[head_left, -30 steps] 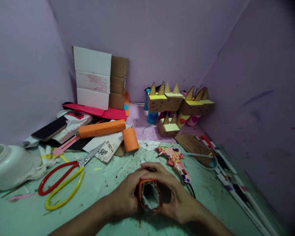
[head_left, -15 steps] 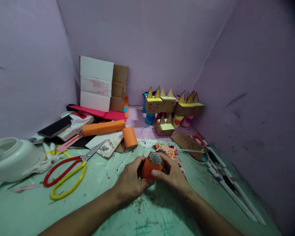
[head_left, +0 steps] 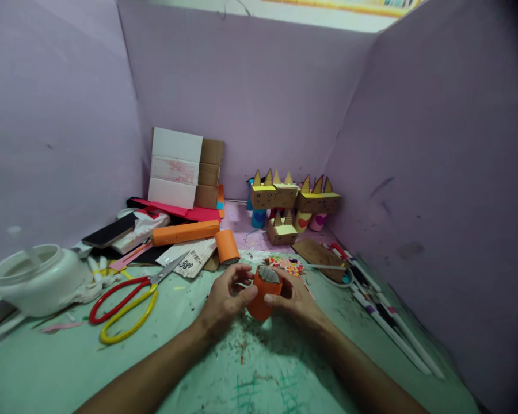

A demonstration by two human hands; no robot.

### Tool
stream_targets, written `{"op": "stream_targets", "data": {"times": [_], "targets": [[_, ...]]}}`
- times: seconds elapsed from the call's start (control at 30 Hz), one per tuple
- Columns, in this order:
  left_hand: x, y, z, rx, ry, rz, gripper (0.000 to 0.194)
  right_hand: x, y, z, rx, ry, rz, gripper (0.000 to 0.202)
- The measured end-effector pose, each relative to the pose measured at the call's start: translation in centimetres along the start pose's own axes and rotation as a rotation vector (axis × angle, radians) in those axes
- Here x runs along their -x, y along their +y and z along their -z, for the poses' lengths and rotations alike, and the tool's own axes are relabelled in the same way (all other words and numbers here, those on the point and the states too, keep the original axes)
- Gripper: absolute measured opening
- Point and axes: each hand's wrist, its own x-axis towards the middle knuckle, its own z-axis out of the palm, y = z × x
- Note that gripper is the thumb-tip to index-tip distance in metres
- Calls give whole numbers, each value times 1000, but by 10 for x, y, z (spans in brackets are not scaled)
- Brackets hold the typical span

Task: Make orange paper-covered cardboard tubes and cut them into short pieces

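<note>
An orange paper-covered tube (head_left: 264, 300) stands nearly upright above the green tabletop, its grey, crumpled inside showing at the top. My right hand (head_left: 300, 299) grips it from the right, with the thumb across the front and the fingers behind. My left hand (head_left: 229, 296) is curled at its left side, thumb against the wall, and its fingertips are partly hidden. Behind my left hand lies a second orange tube (head_left: 227, 247). Scissors (head_left: 155, 280) with one red and one yellow handle rest open to the left.
A white pot (head_left: 38, 282) stands at far left. Farther back are a long orange piece (head_left: 185, 232), a phone-like black slab (head_left: 109, 230) and folded cardboard (head_left: 175, 167). Horned cardboard figures (head_left: 282, 230) stand by the back wall. Markers (head_left: 392, 328) and brown cardboard (head_left: 317, 253) lie right.
The view has tilted up, showing the wall's top edge. The tube is more upright, and my left hand's fingers have loosened around it. My right hand keeps its hold.
</note>
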Motion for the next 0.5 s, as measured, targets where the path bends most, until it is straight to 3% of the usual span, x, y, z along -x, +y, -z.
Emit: {"op": "stream_targets", "data": {"times": [0.13, 0.27, 0.5], "targets": [[-1, 5, 0, 55, -22, 6, 47, -1, 5, 1, -56, -10, 4, 60], [-1, 5, -2, 86, -17, 11, 38, -1, 6, 0, -24, -39, 25, 49], [-3, 4, -2, 141, 12, 16, 32, 1, 7, 2, 16, -24, 34, 50]]}}
